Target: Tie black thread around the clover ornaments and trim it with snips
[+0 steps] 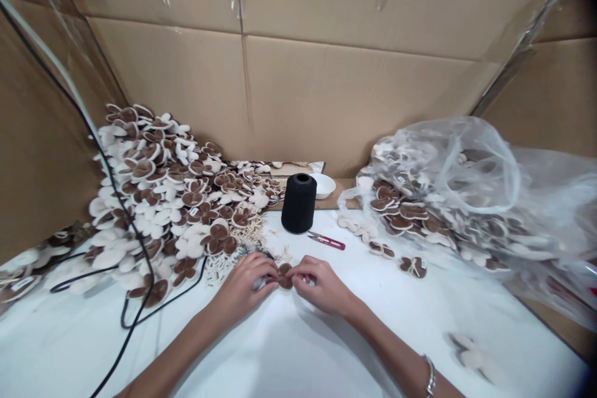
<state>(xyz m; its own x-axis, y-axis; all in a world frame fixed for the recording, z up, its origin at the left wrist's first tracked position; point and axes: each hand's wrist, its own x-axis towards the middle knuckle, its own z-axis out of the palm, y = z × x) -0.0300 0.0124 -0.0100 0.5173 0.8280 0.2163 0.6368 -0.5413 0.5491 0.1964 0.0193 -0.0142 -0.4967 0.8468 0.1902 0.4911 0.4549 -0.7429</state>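
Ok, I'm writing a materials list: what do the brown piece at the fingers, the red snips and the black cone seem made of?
Brown piece: probably plush fabric, by its soft matte face.
Snips: likely metal blades, grey and slim; the smooth red handle could be plastic or painted metal.
Black cone: seemingly wound thread, from its dull surface.

Left hand and right hand observed facing each other, close together; fingers bent, both forearms angled inward.

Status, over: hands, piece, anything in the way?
Left hand and right hand meet at brown piece, grips unclear. Piece partly covered. Black cone and red snips beyond, clear of hands.
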